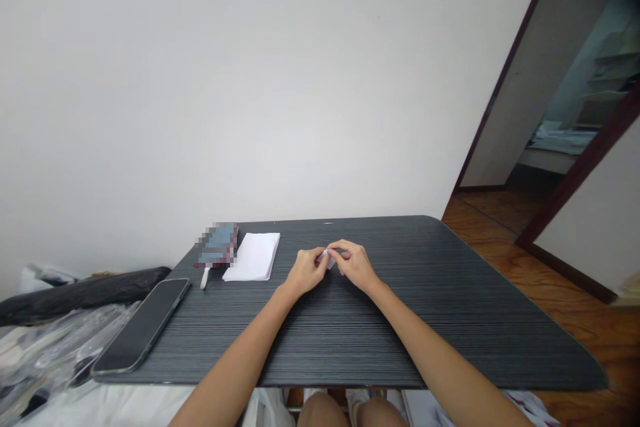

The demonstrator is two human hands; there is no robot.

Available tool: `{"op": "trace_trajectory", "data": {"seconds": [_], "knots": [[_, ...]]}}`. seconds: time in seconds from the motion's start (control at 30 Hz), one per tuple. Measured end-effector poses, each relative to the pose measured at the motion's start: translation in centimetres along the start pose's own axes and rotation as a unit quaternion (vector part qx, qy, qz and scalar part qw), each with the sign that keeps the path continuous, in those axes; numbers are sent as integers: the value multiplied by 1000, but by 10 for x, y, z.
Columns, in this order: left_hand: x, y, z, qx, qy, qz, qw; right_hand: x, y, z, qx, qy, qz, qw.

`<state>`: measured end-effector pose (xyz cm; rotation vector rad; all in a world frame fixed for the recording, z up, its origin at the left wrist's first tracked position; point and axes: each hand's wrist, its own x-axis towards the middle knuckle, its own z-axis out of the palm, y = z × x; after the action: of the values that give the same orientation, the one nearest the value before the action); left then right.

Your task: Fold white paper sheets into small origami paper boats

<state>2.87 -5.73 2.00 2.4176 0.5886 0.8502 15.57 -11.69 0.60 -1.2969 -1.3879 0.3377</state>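
Note:
A small white piece of folded paper (pixel 330 260) is pinched between my two hands, just above the middle of the dark table (pixel 450 320). My left hand (pixel 306 270) grips it from the left with thumb and fingers together. From the right, my right hand (pixel 354 261) closes its fingertips on the same piece. The fingers cover most of it, so its exact shape is hard to make out. To the left of my hands lies a stack of white paper sheets (pixel 253 257).
Left of the stack are a blurred-out dark item (pixel 217 245) with a red edge and a white stick-like object (pixel 205 278). A smartphone (pixel 143 327) lies at the table's left edge. Plastic-wrapped things (pixel 65 340) are beyond it. A white wall (pixel 300 80) stands behind.

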Motion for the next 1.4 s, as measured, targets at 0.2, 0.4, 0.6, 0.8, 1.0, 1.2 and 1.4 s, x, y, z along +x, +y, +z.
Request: {"op": "trace_trajectory", "data": {"seconds": [0.2,0.4,0.6,0.8,1.0,1.2,1.4], "knots": [[-1,2,0,48,25,1,999,-1,0,0,-31,4,-26,999],[1,-2,1,-8,59,-24,998,-1,-1,0,12,12,-12,1000],[4,-6,-1,-127,80,-50,987,0,0,-2,27,17,-12,999],[4,-6,-7,-81,71,17,994,1,-9,-13,-30,-18,-101,994],[4,-8,-10,-30,63,96,993,-1,-16,-23,-98,-100,-159,977],[1,-7,-16,-23,33,109,993,-1,-15,-25,-145,-141,-158,967],[1,-8,-26,-29,-58,132,989,1,-9,-29,-124,-112,-144,975]]}}
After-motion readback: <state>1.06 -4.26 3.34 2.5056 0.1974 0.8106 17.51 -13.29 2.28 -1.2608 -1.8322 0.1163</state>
